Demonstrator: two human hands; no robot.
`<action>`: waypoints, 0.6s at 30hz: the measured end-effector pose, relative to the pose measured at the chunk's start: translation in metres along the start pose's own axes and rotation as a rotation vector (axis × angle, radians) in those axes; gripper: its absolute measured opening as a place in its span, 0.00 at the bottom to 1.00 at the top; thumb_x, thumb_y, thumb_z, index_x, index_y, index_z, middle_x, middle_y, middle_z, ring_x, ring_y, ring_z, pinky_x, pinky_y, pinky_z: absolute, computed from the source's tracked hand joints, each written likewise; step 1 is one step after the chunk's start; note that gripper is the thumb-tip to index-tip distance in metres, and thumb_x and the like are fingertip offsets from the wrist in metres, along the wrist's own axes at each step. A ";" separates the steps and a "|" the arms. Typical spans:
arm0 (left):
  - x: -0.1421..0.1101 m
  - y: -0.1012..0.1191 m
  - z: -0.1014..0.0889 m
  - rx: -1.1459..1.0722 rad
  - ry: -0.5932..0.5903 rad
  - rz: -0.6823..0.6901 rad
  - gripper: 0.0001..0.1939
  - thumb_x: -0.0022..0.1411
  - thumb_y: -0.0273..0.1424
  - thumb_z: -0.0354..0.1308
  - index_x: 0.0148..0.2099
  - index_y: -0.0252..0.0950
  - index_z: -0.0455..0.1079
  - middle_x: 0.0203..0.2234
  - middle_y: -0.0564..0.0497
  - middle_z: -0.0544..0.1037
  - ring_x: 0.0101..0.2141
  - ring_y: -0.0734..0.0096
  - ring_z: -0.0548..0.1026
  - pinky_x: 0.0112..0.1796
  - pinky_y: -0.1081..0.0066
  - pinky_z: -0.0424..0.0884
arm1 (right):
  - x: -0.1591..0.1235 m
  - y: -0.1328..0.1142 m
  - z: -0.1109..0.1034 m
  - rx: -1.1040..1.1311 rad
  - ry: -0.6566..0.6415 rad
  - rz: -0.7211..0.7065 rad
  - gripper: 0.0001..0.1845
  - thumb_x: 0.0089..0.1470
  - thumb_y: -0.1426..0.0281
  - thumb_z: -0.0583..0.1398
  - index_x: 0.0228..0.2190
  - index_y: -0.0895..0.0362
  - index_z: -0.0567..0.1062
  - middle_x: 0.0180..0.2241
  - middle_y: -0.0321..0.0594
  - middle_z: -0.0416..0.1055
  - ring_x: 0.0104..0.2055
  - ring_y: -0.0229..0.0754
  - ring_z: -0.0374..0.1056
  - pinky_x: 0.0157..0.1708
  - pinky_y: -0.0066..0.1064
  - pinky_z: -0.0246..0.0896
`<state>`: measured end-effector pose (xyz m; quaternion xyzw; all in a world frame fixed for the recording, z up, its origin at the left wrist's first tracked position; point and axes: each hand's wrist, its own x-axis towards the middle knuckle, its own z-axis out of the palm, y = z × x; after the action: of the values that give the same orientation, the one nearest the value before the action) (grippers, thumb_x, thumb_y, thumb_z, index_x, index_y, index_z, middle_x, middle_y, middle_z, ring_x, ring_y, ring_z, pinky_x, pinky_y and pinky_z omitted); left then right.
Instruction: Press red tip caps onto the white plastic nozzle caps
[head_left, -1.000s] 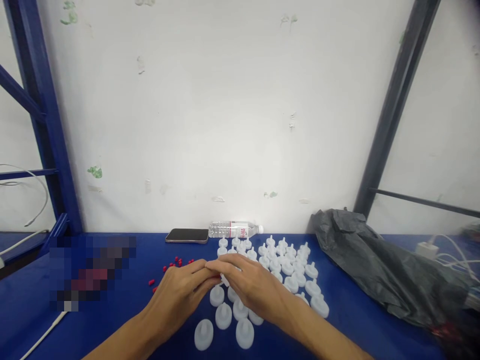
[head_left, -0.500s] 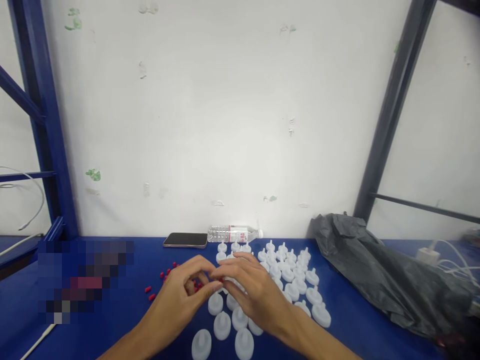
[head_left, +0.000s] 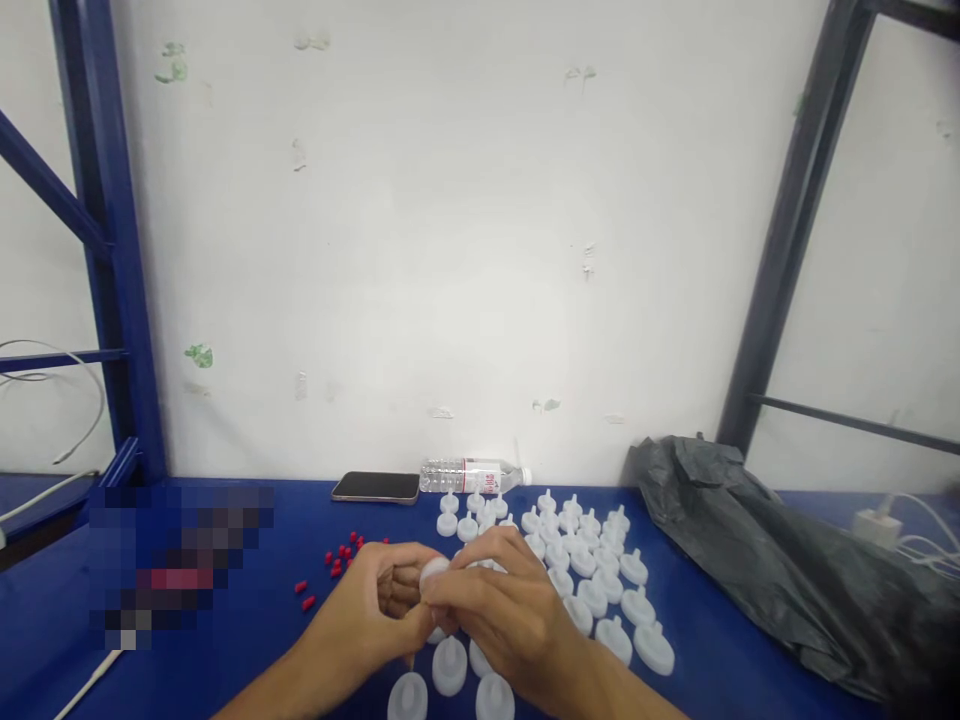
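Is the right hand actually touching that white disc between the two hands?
Touching. The head view shows the right hand's fingertips lying against the lower right edge of the white disc, with no gap visible.

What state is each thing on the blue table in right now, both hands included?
Left hand, curled, holding a white piece
Right hand, closed, fingers on the same piece
Held white piece, off the table, partly hidden
Other white pieces, standing, visible stems up
Red pieces, loose, scattered
Phone, flat, screen dark
Bottle, on its side, capped
Dark bag, crumpled
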<state>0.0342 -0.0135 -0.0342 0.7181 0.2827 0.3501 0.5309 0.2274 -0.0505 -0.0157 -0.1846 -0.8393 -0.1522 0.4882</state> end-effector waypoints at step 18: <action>0.011 0.008 -0.035 0.506 0.345 0.025 0.22 0.60 0.46 0.60 0.52 0.41 0.71 0.36 0.51 0.81 0.19 0.74 0.69 0.20 0.73 0.64 | 0.000 0.012 -0.003 -0.226 -0.169 0.206 0.11 0.61 0.76 0.57 0.44 0.53 0.72 0.40 0.38 0.78 0.42 0.46 0.71 0.48 0.45 0.61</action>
<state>0.0127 0.0124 -0.0178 0.7608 0.4380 0.3919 0.2750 0.2351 -0.0406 -0.0135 -0.3352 -0.8316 -0.1786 0.4052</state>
